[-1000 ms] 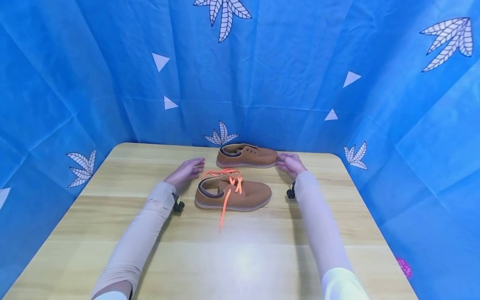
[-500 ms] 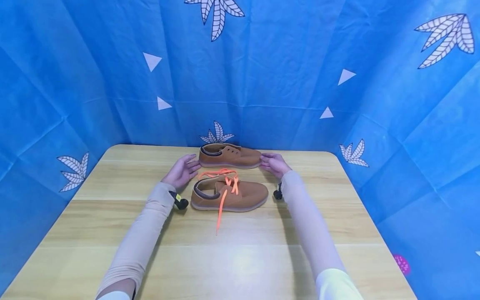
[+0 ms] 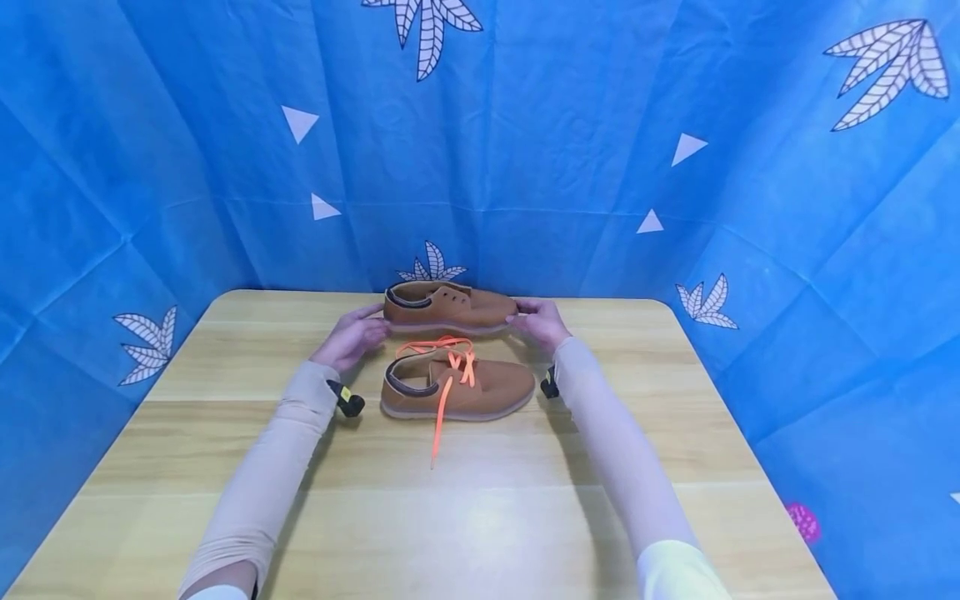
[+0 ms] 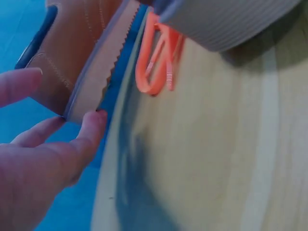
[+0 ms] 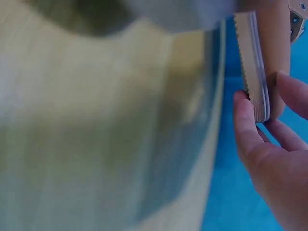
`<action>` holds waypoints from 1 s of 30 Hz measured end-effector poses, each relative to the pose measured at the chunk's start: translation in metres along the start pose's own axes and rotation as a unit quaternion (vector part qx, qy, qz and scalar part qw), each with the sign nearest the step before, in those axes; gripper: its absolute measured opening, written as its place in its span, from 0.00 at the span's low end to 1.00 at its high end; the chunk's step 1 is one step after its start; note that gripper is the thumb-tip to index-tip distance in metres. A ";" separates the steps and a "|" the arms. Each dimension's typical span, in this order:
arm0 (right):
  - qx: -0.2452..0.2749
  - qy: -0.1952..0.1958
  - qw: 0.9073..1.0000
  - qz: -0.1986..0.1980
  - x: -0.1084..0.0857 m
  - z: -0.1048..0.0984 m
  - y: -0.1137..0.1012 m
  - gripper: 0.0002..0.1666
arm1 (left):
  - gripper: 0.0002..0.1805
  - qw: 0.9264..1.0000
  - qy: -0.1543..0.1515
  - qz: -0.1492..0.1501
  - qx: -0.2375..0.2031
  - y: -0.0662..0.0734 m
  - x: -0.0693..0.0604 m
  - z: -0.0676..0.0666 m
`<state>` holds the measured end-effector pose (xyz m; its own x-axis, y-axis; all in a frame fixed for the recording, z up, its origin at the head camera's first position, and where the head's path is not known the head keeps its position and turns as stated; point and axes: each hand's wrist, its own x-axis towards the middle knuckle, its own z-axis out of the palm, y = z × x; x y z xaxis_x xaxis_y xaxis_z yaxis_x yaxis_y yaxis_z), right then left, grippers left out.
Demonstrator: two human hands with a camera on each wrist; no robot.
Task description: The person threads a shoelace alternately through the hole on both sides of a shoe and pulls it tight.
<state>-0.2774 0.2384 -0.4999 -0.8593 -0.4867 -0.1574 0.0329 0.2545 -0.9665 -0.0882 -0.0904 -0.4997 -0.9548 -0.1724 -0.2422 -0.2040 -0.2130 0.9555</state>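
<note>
At the back of the table, a brown shoe without laces is raised slightly, toe to the right, between my two hands. My left hand holds its heel; in the left wrist view bent fingers touch the sole edge and the thumb is beside the heel. My right hand grips the toe, with fingertips under the sole and the thumb on the upper. In front, a matching brown shoe sits on the table, threaded with an orange lace whose one end trails forward.
The light wooden table has its back edge close to a blue patterned curtain, which also hangs along both sides. A small black wrist camera sits on the left wrist and another on the right.
The unlaced shoe has moved left, and now its sole is tipped a little toward me and lifted. The right hand travelled left with it; the left hand has come onto the heel.
</note>
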 end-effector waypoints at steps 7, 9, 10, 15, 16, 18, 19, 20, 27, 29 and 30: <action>-0.019 0.011 0.999 -0.047 -0.018 0.001 -0.032 0.36 | 0.39 0.998 0.031 0.045 -0.022 0.023 -0.016 0.004; -0.024 0.011 0.998 -0.054 -0.025 0.000 -0.040 0.35 | 0.40 0.997 0.043 0.062 -0.010 0.029 -0.021 0.006; -0.024 0.009 0.998 -0.057 -0.028 0.000 -0.044 0.35 | 0.39 0.996 0.051 0.069 -0.002 0.031 -0.024 0.007; -0.014 -0.004 0.997 -0.082 -0.049 -0.006 -0.060 0.34 | 0.40 0.987 0.095 0.091 0.092 0.043 -0.045 0.013; -0.018 -0.007 0.996 -0.086 -0.054 -0.008 -0.063 0.34 | 0.41 0.984 0.098 0.093 0.114 0.045 -0.050 0.014; -0.030 -0.013 0.995 -0.095 -0.065 -0.012 -0.069 0.34 | 0.44 0.980 0.090 0.098 0.151 0.049 -0.062 0.015; -0.035 -0.017 0.994 -0.099 -0.071 -0.014 -0.072 0.34 | 0.45 0.979 0.080 0.099 0.162 0.050 -0.068 0.015; -0.042 -0.022 0.994 -0.103 -0.077 -0.016 -0.074 0.35 | 0.46 0.978 0.068 0.099 0.170 0.051 -0.074 0.016; -0.096 -0.084 0.986 -0.111 -0.125 -0.030 -0.069 0.39 | 0.40 0.959 -0.001 0.095 0.266 0.049 -0.116 0.025; -0.110 -0.106 0.982 -0.108 -0.139 -0.033 -0.064 0.41 | 0.39 0.951 -0.017 0.101 0.291 0.045 -0.129 0.030; -0.117 -0.115 0.981 -0.106 -0.146 -0.034 -0.061 0.42 | 0.38 0.948 -0.025 0.105 0.300 0.042 -0.135 0.032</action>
<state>-0.1712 0.3222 -0.4114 -0.6959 -0.7177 -0.0249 -0.2748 0.2982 -0.9141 0.0250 -0.0458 -0.4211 -0.9939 -0.1014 -0.0424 -0.0805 0.4090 0.9090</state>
